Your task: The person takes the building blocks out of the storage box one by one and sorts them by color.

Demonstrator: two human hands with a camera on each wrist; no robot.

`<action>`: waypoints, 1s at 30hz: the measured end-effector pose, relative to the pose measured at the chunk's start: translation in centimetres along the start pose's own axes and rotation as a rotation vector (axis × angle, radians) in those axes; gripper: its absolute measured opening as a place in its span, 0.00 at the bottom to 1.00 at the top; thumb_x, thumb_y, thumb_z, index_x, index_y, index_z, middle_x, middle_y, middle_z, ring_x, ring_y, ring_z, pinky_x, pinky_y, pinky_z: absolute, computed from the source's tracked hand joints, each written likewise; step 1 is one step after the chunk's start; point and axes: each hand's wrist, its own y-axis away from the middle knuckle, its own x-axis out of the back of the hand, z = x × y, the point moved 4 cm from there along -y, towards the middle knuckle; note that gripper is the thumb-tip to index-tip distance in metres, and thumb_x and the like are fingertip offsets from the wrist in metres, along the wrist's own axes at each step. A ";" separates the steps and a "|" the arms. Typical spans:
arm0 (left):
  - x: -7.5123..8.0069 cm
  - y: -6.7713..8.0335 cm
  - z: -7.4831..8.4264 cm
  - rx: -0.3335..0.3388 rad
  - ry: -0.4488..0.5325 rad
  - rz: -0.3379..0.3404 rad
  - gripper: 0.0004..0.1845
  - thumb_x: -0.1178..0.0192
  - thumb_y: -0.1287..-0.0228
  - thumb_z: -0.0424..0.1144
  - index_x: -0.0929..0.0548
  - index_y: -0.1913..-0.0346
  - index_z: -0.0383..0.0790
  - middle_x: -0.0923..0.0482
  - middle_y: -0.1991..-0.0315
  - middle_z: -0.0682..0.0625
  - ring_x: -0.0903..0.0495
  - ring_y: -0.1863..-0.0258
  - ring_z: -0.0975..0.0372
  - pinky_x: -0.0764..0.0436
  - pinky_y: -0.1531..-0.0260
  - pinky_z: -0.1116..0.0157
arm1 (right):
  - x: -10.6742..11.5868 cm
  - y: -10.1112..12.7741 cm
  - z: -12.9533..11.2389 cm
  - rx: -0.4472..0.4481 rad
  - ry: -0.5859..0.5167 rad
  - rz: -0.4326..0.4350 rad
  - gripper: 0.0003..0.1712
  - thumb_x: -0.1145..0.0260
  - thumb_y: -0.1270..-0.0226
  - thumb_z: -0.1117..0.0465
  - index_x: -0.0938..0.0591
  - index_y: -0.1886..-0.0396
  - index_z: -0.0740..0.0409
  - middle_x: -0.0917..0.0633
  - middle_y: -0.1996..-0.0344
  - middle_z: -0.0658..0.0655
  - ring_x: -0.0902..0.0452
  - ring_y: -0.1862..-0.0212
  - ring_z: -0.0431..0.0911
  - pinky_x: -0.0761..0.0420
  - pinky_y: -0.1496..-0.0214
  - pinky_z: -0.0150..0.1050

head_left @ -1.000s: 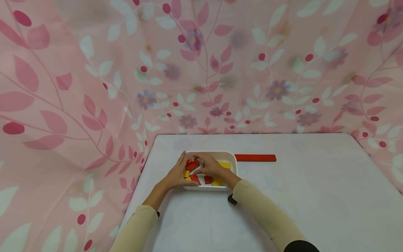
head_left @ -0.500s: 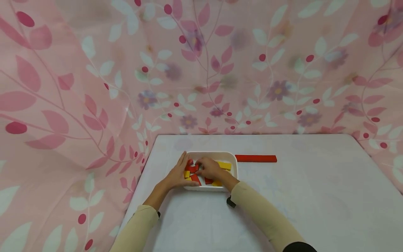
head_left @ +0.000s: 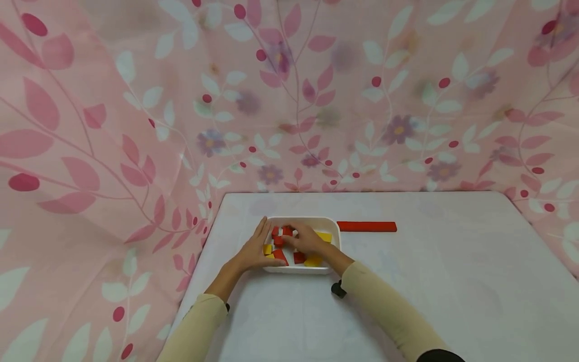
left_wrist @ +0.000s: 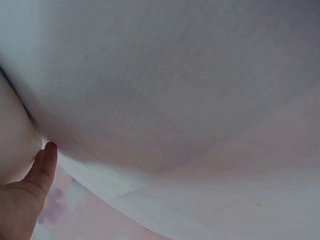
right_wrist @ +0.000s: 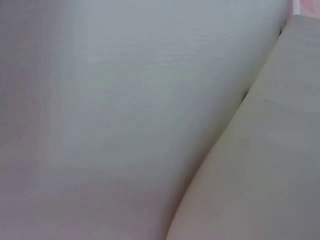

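My left hand point(head_left: 253, 254) lies flat along the left edge of the white tray point(head_left: 332, 227), fingers straight and together, steadying it on the table point(head_left: 429, 281). My right hand point(head_left: 309, 240) is down inside the tray, fingers curled over the red and yellow blocks point(head_left: 298, 258); their tips seem to close on a small red block point(head_left: 287, 231) near the far left corner, though from the head view I cannot tell for sure that it is pinched. The wrist views show only blurred white surface, a thumb point(left_wrist: 44, 167) and my sleeve point(right_wrist: 260, 165).

As I judge it, the work is barely begun: one long red bar point(head_left: 367, 227) lies on the table just beyond my right fingers, off the tray's far right corner, while all the other pieces, red and yellow, are in the tray under and around my fingers, not yet taken out.
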 end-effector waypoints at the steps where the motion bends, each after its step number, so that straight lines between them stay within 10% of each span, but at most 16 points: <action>1: 0.0 0.0 0.0 0.003 -0.006 0.002 0.70 0.32 0.60 0.74 0.58 0.20 0.50 0.66 0.18 0.46 0.50 0.22 0.45 0.34 0.34 0.39 | 0.1 0.1 0.1 -0.002 -0.011 0.004 0.26 0.36 0.29 0.51 0.26 0.34 0.50 0.20 0.44 0.51 0.20 0.53 0.46 0.14 0.51 0.38; 13: -0.1 -0.1 0.0 -0.001 0.012 -0.002 0.71 0.32 0.61 0.75 0.58 0.20 0.46 0.67 0.18 0.46 0.52 0.21 0.47 0.36 0.31 0.40 | 1.3 1.1 0.4 -0.025 -0.081 0.068 0.26 0.26 0.39 0.60 0.19 0.42 0.60 0.16 0.55 0.56 0.22 0.60 0.47 0.14 0.59 0.35; 20: 0.0 -0.1 -0.2 -0.021 0.005 0.007 0.71 0.32 0.60 0.74 0.57 0.20 0.44 0.66 0.19 0.45 0.50 0.22 0.46 0.35 0.32 0.40 | 1.9 1.4 -0.2 0.088 -0.180 0.024 0.27 0.35 0.30 0.58 0.26 0.33 0.59 0.18 0.43 0.58 0.21 0.45 0.54 0.17 0.43 0.46; 30: -0.2 -0.2 -0.3 -0.011 0.005 0.000 0.71 0.32 0.60 0.75 0.58 0.20 0.45 0.68 0.18 0.47 0.52 0.21 0.47 0.37 0.31 0.40 | 2.2 2.2 0.6 0.018 -0.234 0.020 0.28 0.38 0.27 0.56 0.32 0.31 0.55 0.28 0.39 0.59 0.19 0.43 0.56 0.15 0.47 0.44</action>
